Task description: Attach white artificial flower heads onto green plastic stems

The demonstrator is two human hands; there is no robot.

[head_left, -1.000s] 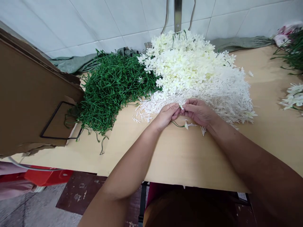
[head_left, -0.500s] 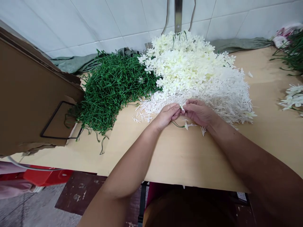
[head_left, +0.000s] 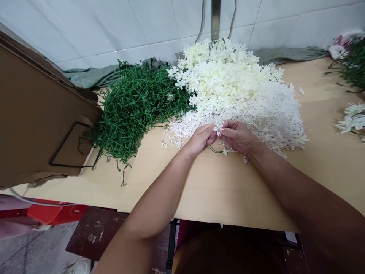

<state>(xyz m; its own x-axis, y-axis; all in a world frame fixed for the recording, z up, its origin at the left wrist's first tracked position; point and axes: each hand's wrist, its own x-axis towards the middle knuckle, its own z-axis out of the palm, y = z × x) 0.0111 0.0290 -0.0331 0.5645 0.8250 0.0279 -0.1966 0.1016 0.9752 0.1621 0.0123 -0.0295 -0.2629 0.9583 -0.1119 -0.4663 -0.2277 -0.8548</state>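
Observation:
A small white artificial flower (head_left: 218, 130) is pinched between my two hands, its petals facing me. My left hand (head_left: 202, 139) grips it from the left with thumb and fingers closed. From the other side, the thumb and forefinger of my right hand (head_left: 238, 136) are closed at its petals. Just below my hands, a thin green stem (head_left: 216, 151) with a white blossom at its end lies on the table; its other end is hidden by my left hand. Behind my fingers spreads a heap of thin white sprigs (head_left: 273, 118), with a pile of white flower heads (head_left: 225, 76) beyond.
Left of the flowers lies a mound of green plastic stems (head_left: 139, 102). A cardboard box (head_left: 42, 110) stands at the table's left. Finished-looking white blossoms (head_left: 355, 117) and green stems (head_left: 352, 62) lie at the far right. A tiled wall (head_left: 148, 23) bounds the back.
The flower between my fingers has turned so its petals show more openly. My right fingers have shifted slightly. A pale shoe has come into view on the floor at lower left.

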